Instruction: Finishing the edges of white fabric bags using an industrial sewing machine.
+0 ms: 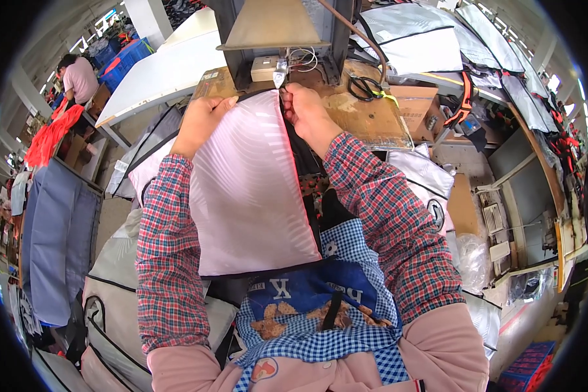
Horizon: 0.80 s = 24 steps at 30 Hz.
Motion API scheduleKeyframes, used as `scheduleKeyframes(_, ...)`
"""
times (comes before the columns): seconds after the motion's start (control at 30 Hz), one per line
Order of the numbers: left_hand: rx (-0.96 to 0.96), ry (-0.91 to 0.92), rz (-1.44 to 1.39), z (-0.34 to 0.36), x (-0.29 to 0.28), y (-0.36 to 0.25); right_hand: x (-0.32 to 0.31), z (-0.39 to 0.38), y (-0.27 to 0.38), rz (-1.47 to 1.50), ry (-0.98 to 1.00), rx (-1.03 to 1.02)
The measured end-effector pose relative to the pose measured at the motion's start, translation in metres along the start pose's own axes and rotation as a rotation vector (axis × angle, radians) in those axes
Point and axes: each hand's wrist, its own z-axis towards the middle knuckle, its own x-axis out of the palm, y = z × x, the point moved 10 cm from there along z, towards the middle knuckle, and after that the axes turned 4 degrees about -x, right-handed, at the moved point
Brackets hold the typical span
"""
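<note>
A pale pink-white fabric panel (pixel 248 189) with black edging lies stretched from my lap up to the machine's metal tip (pixel 280 77). My left hand (pixel 201 124) lies flat on the panel's upper left corner, pressing it to the wooden table (pixel 366 117). My right hand (pixel 305 112) pinches the panel's top right edge, right beneath the metal tip. Both forearms wear red plaid sleeves. A blue checked apron covers my lap below the panel.
Black scissors (pixel 366 86) lie on the table right of my right hand, beside a cardboard box (pixel 413 106). Silver-white panels (pixel 424 46) are stacked at the back right and lower left. A person (pixel 78 77) sits far left near red cloth and blue crates.
</note>
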Motion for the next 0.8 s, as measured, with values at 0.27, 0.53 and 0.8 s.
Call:
scheduleKeyframes(0.27,-0.020,-0.054,-0.187,-0.015,-0.035,0.039,-0.030,-0.025,0.065,0.077,0.146,-0.125)
scheduleKeyframes(0.53,0.007,0.035,-0.202,-0.044,-0.051,0.005,-0.094,-0.121,0.033,-1.502,0.503,-0.641)
scheduleKeyframes(0.8,0.010,0.081,-0.228,-0.102,-0.113,-0.047,0.049,-0.233,0.054,-1.616,0.736,-1.540)
